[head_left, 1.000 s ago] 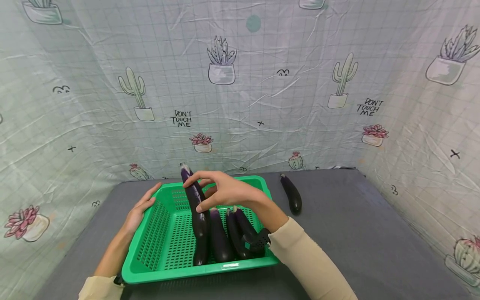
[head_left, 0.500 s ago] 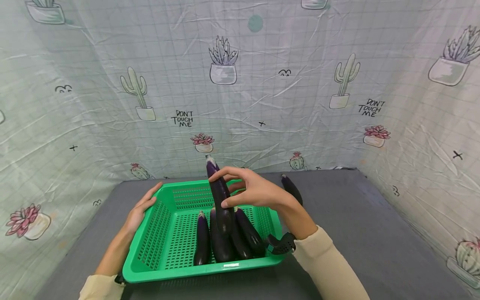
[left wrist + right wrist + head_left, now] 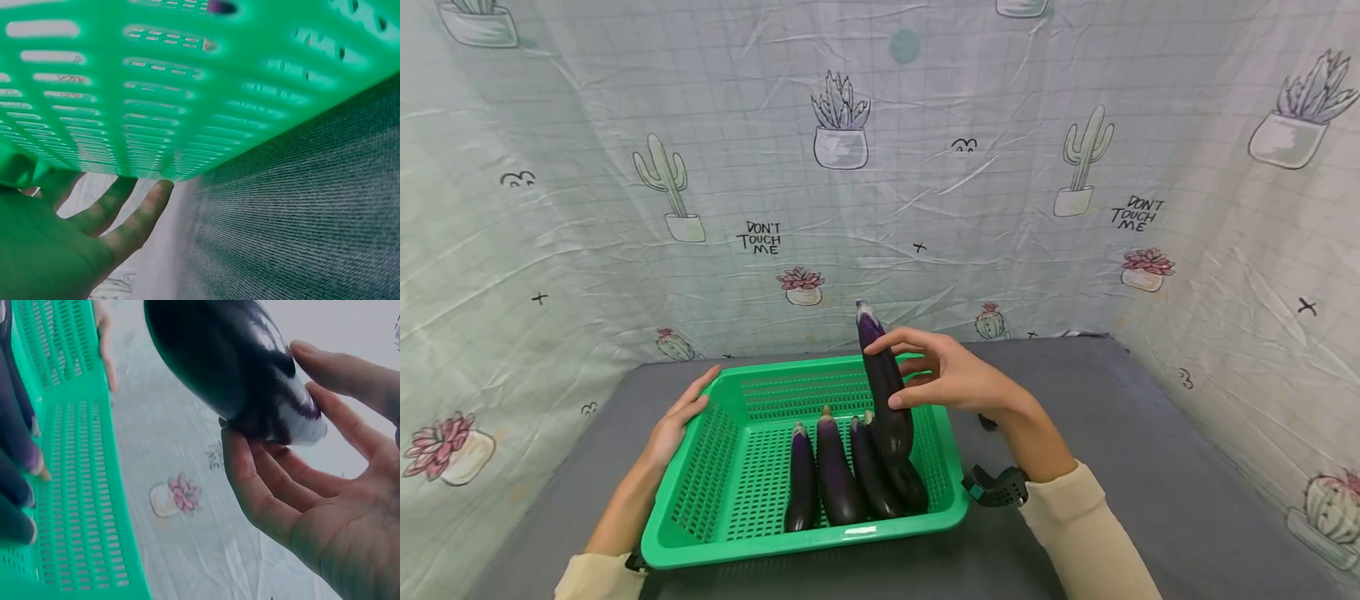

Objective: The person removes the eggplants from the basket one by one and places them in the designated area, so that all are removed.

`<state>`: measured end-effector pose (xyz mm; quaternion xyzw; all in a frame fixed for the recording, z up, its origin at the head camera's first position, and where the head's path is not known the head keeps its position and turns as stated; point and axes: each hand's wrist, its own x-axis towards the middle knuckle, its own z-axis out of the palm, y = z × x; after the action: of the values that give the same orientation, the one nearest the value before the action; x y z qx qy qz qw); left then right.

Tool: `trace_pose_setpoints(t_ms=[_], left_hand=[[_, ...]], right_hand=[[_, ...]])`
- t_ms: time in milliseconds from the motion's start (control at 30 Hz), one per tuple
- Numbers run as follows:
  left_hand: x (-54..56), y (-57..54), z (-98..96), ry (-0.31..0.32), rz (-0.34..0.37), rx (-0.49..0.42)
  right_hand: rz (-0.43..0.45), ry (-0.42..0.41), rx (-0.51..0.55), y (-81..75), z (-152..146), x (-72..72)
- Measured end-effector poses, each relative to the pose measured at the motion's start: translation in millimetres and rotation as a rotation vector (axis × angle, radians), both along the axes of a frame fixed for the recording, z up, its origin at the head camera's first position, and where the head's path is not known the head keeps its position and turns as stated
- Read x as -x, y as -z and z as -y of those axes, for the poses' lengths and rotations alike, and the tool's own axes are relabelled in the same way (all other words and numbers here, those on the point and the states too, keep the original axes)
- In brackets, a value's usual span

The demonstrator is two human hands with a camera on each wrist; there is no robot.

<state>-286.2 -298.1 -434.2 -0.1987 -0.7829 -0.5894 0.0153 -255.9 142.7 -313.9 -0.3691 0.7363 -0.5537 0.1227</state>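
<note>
A glossy dark purple eggplant [image 3: 882, 372] is held up at a tilt by my right hand [image 3: 958, 375], stem end uppermost. Its lower end overlaps another eggplant in the green plastic basket [image 3: 775, 547]. The right wrist view shows thumb and fingertips pinching the held eggplant [image 3: 206, 356] from opposite sides. Several eggplants [image 3: 838, 479] lie side by side in the basket's right half, stems pointing away from me. At the left rim my left hand [image 3: 673, 425] rests against the basket. Its fingers [image 3: 145, 215] stretch out straight along the slotted outer wall in the left wrist view.
A further eggplant [image 3: 988, 422] lies on the grey table [image 3: 1165, 483] right of the basket, mostly hidden behind my right forearm. A cloth backdrop [image 3: 910, 192] with printed cacti hangs around the table's back and sides. A black wrist camera [image 3: 997, 487] sits beside the basket's right rim.
My right hand has lifted the eggplant from the middle of the basket and carried it rightward over the other eggplants. The left hand and the basket have stayed in place.
</note>
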Motion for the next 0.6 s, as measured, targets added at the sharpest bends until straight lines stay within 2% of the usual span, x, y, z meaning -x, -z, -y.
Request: trace_pose_setpoints(t_ms=[267, 600], left_hand=[[-1.8, -0.9, -1.3, 0.013, 0.035, -0.006], [-0.2, -0.6, 0.2, 0.008, 0.001, -0.001]], right_hand=[[-0.035, 0.084, -0.04, 6.2, -22.3, 2.4], [-0.011, 0.127, -0.028, 10.0, -43.0, 7.0]])
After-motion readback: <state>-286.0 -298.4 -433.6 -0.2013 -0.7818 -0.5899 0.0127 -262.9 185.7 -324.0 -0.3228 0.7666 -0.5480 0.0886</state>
